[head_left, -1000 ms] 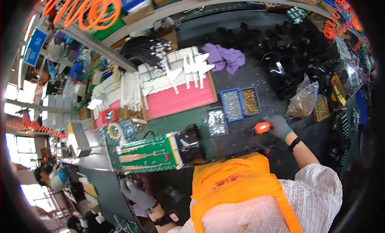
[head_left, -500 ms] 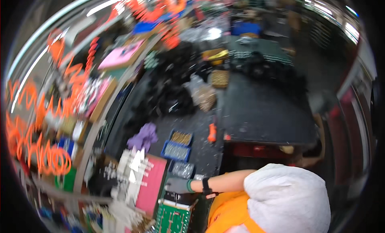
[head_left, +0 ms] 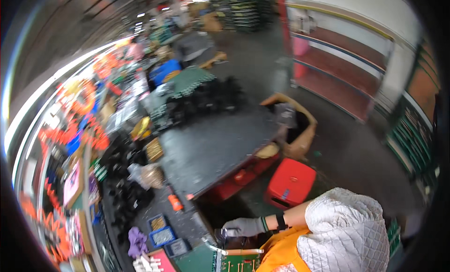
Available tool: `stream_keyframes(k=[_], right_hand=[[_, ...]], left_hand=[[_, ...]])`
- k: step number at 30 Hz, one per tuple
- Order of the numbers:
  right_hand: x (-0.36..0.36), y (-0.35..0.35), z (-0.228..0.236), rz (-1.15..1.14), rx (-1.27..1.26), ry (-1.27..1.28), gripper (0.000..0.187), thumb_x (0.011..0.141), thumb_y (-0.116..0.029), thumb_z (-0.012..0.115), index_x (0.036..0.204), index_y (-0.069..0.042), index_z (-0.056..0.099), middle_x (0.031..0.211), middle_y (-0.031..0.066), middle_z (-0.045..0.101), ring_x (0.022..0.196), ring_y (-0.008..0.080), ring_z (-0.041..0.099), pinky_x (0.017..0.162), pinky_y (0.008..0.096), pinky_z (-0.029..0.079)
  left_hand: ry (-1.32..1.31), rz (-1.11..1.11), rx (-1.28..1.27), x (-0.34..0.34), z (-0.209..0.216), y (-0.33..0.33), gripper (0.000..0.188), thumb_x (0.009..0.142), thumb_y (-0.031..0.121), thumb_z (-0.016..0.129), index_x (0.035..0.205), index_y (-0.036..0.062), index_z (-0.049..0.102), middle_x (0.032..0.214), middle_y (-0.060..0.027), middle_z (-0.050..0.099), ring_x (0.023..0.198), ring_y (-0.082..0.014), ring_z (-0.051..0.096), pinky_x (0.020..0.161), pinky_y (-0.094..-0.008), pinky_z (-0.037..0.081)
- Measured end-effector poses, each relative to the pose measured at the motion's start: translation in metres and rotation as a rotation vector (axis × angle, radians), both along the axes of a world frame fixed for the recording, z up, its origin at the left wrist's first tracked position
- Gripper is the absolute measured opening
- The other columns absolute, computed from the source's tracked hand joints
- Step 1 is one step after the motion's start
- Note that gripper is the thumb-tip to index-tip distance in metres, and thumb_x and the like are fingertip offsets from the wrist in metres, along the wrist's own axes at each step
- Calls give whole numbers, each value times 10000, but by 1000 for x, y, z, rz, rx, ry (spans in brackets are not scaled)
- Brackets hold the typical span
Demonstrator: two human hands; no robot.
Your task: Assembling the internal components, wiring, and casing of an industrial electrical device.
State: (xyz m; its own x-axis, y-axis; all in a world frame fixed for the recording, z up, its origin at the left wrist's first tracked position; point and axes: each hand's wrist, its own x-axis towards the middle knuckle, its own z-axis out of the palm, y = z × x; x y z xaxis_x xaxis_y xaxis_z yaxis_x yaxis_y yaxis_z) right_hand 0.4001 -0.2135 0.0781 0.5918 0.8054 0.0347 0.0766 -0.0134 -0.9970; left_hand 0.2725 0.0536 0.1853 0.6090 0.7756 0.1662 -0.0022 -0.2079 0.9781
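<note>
My right hand (head_left: 243, 227), in a grey glove with a green cuff and a black wristband above it, reaches left across the lower middle. Its fingers look curled around something small and dark with a pale edge, too blurred to name. Just below the hand lies a green panel (head_left: 239, 263) with copper-coloured tracks, like a circuit board, cut off by the lower edge. A plain green surface (head_left: 197, 260) adjoins it on the left. Blue trays stand farther left, one with brass-coloured pieces (head_left: 158, 223) and one with silvery pieces (head_left: 162, 237). My left hand is out of view.
A black worktable (head_left: 211, 145) stretches ahead, with an orange-handled tool (head_left: 175, 202) and a purple glove (head_left: 137, 241) on the left bench. On the floor are a red stool (head_left: 290, 180) and an open carton (head_left: 302, 141). Red shelving (head_left: 337, 75) stands at far right.
The view has swung to the right, bringing the red stool, carton and shelving into sight. The bench and trays have shifted left and down. My right hand appears farther right, still by the green panel.
</note>
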Motion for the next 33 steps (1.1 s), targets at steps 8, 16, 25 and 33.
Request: stream_keyframes(k=[8,16,25,33], right_hand=[[-15,-313,31,-763,-126,-364,353,1006,-332,542,1162,-22,604,933,134,622,873,221,620,784,351,495],[-65,-580,56,-1146,-273,-423,420,981,-343,571,1191,20,578,1108,236,644,1065,364,635,895,425,504],[-59,-706,68,-1605,-281,91,386,929,-172,640,1237,36,536,1041,204,617,975,284,624,864,371,496],[87,-828,28,-1651,-310,4,347,904,-130,675,1184,45,564,1025,122,645,936,180,597,844,325,503]], left_hand=[[135,-659,-398,121,-48,-283,421,953,420,459,1244,150,602,1273,-125,621,1195,-325,561,1021,-468,438],[387,-1148,-740,161,-59,-498,429,958,419,454,1248,137,598,1265,-140,623,1187,-330,568,1017,-466,446],[491,-1363,-869,258,-85,-643,439,963,418,449,1252,123,594,1257,-157,627,1177,-335,577,1012,-465,455],[456,-1385,-969,399,-116,-771,447,967,418,444,1256,110,590,1249,-172,629,1169,-340,584,1008,-463,463]])
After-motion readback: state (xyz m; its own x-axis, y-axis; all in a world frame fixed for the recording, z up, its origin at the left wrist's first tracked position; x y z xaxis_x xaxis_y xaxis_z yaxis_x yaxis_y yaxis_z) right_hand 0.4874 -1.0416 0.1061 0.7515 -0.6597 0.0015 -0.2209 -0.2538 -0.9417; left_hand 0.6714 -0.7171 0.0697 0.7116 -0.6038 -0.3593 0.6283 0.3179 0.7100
